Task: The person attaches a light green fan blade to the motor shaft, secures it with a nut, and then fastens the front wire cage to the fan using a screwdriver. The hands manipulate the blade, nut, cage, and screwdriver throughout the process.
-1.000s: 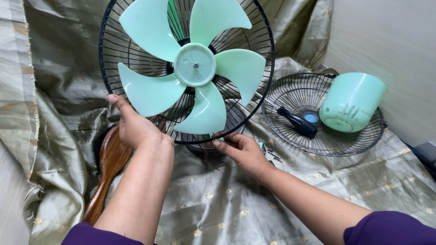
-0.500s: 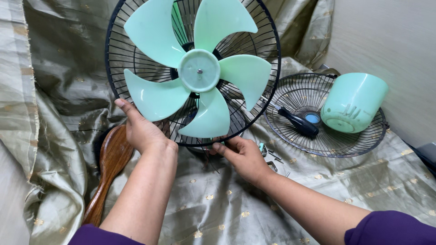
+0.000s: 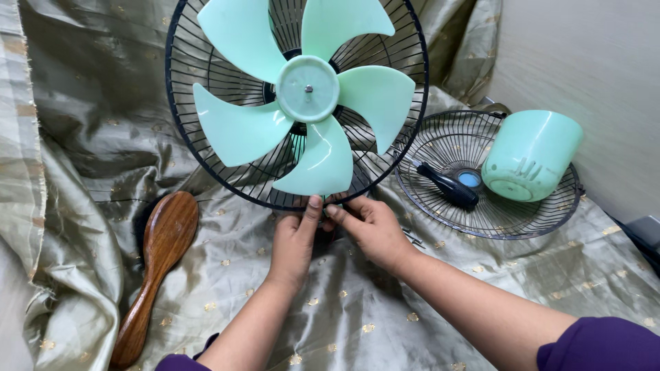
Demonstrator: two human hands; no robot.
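At the lower rim of the rear fan guard (image 3: pixel 206 158), my left hand (image 3: pixel 294 240) has shifted from the side to join my right hand (image 3: pixel 368 227); both now pinch the bottom edge together.

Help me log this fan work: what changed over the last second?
The left hand left the fan guard's left rim and moved to its bottom edge, beside the right hand, uncovering the wooden brush. The screwdriver, loose guard and green cover stayed put.
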